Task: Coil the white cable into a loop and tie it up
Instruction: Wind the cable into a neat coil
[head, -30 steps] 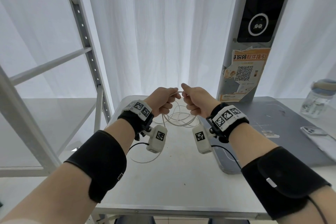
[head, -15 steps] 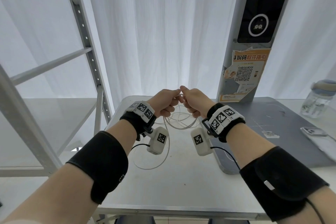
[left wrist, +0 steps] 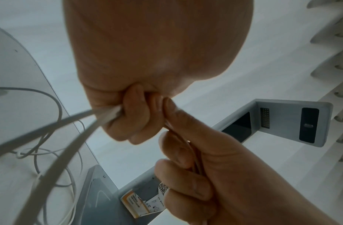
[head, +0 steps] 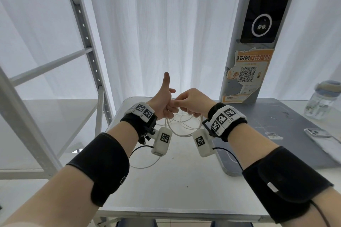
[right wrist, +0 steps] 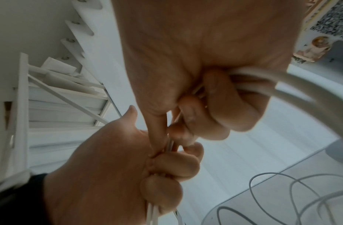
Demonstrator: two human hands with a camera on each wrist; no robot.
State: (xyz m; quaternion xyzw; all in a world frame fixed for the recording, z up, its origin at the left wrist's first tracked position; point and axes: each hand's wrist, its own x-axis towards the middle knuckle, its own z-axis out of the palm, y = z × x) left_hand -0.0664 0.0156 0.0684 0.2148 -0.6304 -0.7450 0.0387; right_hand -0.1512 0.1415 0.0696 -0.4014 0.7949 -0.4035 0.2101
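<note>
The thin white cable (head: 181, 125) hangs in several loops under both hands, above the white table (head: 184, 190). My left hand (head: 165, 109) holds the bundle in its curled fingers, and its thumb (head: 166, 81) sticks straight up. My right hand (head: 187, 102) is pressed against the left and grips the same bundle in a fist. In the left wrist view, cable strands (left wrist: 109, 113) leave the left fist. In the right wrist view, strands (right wrist: 249, 82) run through the right fist. A loose tail (head: 145, 166) lies on the table below the left wrist.
A grey mat (head: 276, 134) covers the table's right side, with a phone (head: 317, 132) and a clear bottle (head: 321, 101) beyond it. A grey kiosk post (head: 249, 61) stands at the back right. A metal shelf rack (head: 88, 72) stands to the left. White curtains hang behind.
My left thumb has lifted off the cable and now points up. The right hand has closed in against the left. The cable's loose tail has drawn in a little.
</note>
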